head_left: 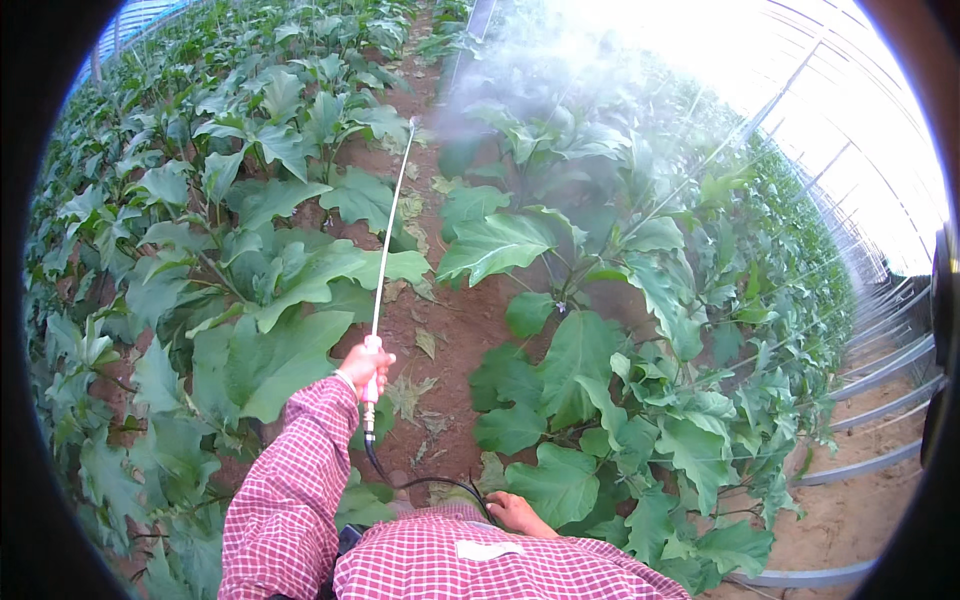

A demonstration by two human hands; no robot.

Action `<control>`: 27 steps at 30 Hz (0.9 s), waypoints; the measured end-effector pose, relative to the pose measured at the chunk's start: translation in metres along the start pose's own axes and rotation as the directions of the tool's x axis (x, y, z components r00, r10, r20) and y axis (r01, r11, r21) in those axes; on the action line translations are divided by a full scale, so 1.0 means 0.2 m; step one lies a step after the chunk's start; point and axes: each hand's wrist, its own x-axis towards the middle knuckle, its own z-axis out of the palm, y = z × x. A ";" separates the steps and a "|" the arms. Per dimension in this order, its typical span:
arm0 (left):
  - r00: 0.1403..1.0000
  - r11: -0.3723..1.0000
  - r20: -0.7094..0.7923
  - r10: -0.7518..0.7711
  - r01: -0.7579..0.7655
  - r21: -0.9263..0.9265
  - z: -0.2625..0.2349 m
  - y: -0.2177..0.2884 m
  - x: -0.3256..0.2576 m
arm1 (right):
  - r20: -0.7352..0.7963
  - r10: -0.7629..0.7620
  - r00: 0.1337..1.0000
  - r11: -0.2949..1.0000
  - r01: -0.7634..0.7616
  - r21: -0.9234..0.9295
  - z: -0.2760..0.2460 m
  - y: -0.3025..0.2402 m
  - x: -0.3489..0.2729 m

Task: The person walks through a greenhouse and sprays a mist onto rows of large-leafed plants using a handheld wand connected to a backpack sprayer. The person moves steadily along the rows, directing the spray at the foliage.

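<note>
The left hand [366, 360] is closed around the grip end of a long white spray lance [390, 235], and everything else is best placed from that lance. Its long axis runs up and away from the hand, leaning slightly to the right, over the bare strip of reddish soil path [462, 320] between two rows of broad-leaved plants. The nozzle tip [413, 122] lies at the far end, well apart from the hand, and a pale mist [520, 70] fans out beyond and to the right of it, over the right-hand plant row [600, 350]. The left-hand plant row [250, 260] stands just beside the lance on its other side. From the lance's near end a black hose [420, 483] curves down and back toward the person's body. The right hand [515, 512] rests low by the red checked shirt [450, 560], touching that hose where it ends (whether it grips the hose or merely lies on it, I cannot tell). So the left hand is clearly the nearer one to the lance.
</note>
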 end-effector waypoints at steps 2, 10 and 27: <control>0.994 0.992 0.011 -0.113 0.113 -0.061 -0.10 -0.11 0.14 | 0.060 0.039 0.997 0.999 -0.039 0.004 -0.05 -0.05 0.07; 0.979 0.959 0.071 -0.189 0.199 -0.203 -0.06 0.01 0.61 | 0.187 0.092 0.978 0.993 -0.105 0.060 -0.32 -0.06 0.47; 0.930 0.929 -0.024 0.368 -0.368 -0.034 0.50 1.68 1.52 | 0.015 0.098 0.995 0.993 -0.099 0.057 -1.38 -0.03 1.74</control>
